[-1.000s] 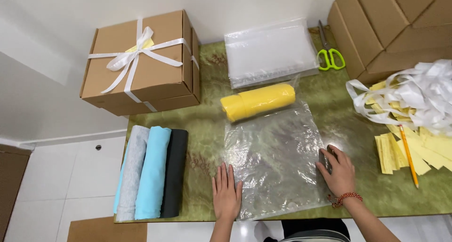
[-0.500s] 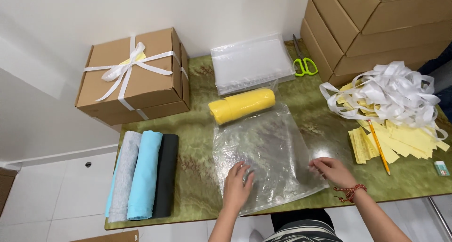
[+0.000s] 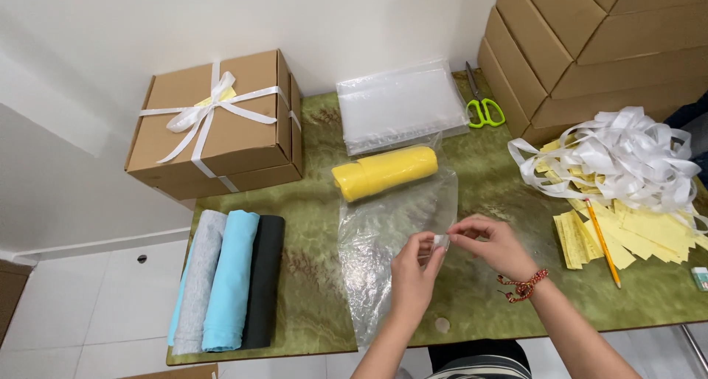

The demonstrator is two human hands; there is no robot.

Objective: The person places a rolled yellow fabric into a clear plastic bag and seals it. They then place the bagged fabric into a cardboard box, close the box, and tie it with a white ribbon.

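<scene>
- Left hand [image 3: 413, 272]: fingertips pinching the edge of a clear plastic bag [image 3: 383, 246], lying flat on the green table [image 3: 310, 276]
- Right hand [image 3: 490, 242]: fingers pinched on the same edge, touching the left
- Yellow roll [image 3: 385, 172]: just beyond the bag
- Grey, blue, black rolls [image 3: 228, 279]: left, well apart
- Ribboned box [image 3: 214, 121]: far left

Gift box [image 3: 214, 121] at table [image 3: 310, 202] back-left corner — rolled shirts [image 3: 228, 279] front-left, ribbon pile [image 3: 619, 154] right edge, scissors [image 3: 481, 102] back edge.
</scene>
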